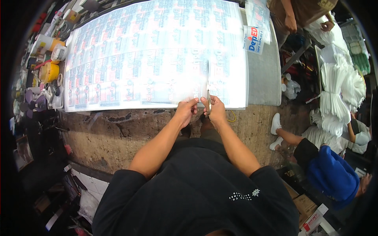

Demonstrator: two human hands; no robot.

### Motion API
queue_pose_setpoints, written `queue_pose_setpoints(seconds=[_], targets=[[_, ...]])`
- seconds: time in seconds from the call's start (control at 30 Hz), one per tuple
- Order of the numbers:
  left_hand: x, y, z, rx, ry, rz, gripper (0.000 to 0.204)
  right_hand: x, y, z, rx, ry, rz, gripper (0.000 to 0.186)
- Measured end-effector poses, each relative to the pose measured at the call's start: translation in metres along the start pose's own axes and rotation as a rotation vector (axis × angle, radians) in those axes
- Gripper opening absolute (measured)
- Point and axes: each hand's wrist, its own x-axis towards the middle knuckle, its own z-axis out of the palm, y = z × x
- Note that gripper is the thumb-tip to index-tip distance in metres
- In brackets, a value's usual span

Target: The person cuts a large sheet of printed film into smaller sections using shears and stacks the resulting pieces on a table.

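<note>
A large translucent sheet printed with repeated blue and red designs [130,67] lies over a bright white surface before me. At its near edge, my right hand [216,111] grips a pair of scissors [208,74], whose blades point away from me over the sheet. Just left of it, my left hand [186,111] pinches the sheet's near edge, thumb against curled fingers. The two thumbs are almost side by side. Glare washes out the sheet around the blades, so any cut line is hard to make out.
Tubs and tape rolls, among them a yellow container [49,72], crowd the left side. Cut printed pieces [254,39] lie on the grey board [265,74] at right. Bundled white plastic bags [332,90] are stacked far right. Two people, one in a blue top [332,173], are nearby.
</note>
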Motion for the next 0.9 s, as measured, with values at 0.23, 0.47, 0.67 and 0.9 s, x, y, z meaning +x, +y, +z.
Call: queue_pose_setpoints(seconds=[0.23, 0.47, 0.67, 0.9], targets=[[-0.005, 0.004, 0.003, -0.018, 0.008, -0.009, 0.013, 0.006, -0.006, 0.003, 0.039, 0.006, -0.018, 0.055], [-0.005, 0.001, 0.002, -0.029, 0.026, 0.008, 0.016, 0.014, -0.013, 0.004, 0.036, 0.044, 0.003, 0.054], [-0.007, 0.000, 0.001, -0.067, 0.009, 0.015, 0.014, 0.018, -0.012, 0.009, 0.016, 0.030, -0.014, 0.053], [-0.008, -0.001, -0.003, -0.067, -0.009, 0.024, 0.016, 0.029, -0.014, 0.007, -0.021, 0.038, -0.045, 0.052]])
